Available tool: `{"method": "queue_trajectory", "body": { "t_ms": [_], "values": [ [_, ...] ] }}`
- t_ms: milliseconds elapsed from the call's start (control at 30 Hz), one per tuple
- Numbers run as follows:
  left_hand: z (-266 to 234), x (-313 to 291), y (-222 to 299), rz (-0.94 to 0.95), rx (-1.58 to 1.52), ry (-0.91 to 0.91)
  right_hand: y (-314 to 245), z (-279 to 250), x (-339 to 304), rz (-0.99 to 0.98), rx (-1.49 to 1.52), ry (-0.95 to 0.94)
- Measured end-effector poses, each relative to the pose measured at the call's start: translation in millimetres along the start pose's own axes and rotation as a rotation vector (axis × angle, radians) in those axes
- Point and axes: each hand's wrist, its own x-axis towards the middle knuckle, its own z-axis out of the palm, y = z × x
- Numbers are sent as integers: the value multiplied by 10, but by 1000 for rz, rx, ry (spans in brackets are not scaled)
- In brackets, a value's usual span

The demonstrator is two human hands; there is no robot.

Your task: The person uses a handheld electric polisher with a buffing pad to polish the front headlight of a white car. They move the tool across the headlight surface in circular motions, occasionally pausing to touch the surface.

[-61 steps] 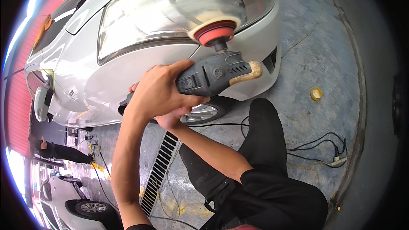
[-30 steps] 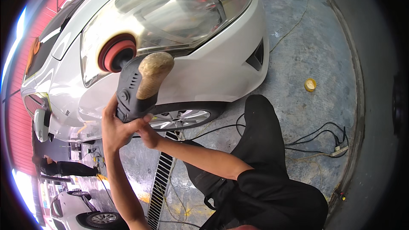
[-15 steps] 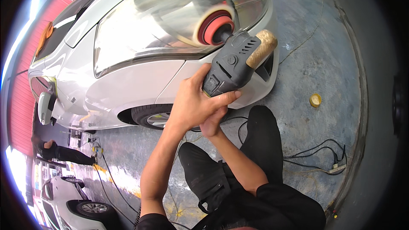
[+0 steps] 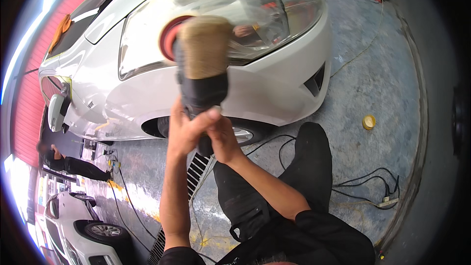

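Observation:
Both my hands hold a dark grey power polisher (image 4: 202,88) in front of the white car's headlight (image 4: 140,44). My left hand (image 4: 182,133) is closed around its body, thumb across the top. My right hand (image 4: 223,140) grips it further back, beside the left, partly hidden. The tool is smeared by motion; a tan, fuzzy cover (image 4: 203,46) wraps its near end. Behind that cover, a red round pad (image 4: 170,38) shows against the headlight lens, towards its left part. Most of the pad is hidden, so its exact contact cannot be told.
The white car's bumper (image 4: 289,86) and wheel (image 4: 243,135) stand close ahead. Black cables (image 4: 373,179) and a small yellow tub (image 4: 369,121) lie on the floor at right. A drain grate (image 4: 198,169) runs past my legs. At left are another person (image 4: 73,165) and a second white car (image 4: 93,230).
The polisher has swung left across the headlight, its pad going from the lens's middle to its left part. The tool has turned, and both hands have moved left with it.

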Motion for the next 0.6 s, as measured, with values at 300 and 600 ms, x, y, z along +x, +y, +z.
{"method": "queue_trajectory", "body": {
  "t_ms": [300, 600],
  "values": [
    [70, 1, -111, 193, -331, 94, -535, -111, 108, 104, -203, -213],
    [1128, 120, 99, 29, 39, -75, -55, -967, -548, -135, -13, 34]
  ]
}}
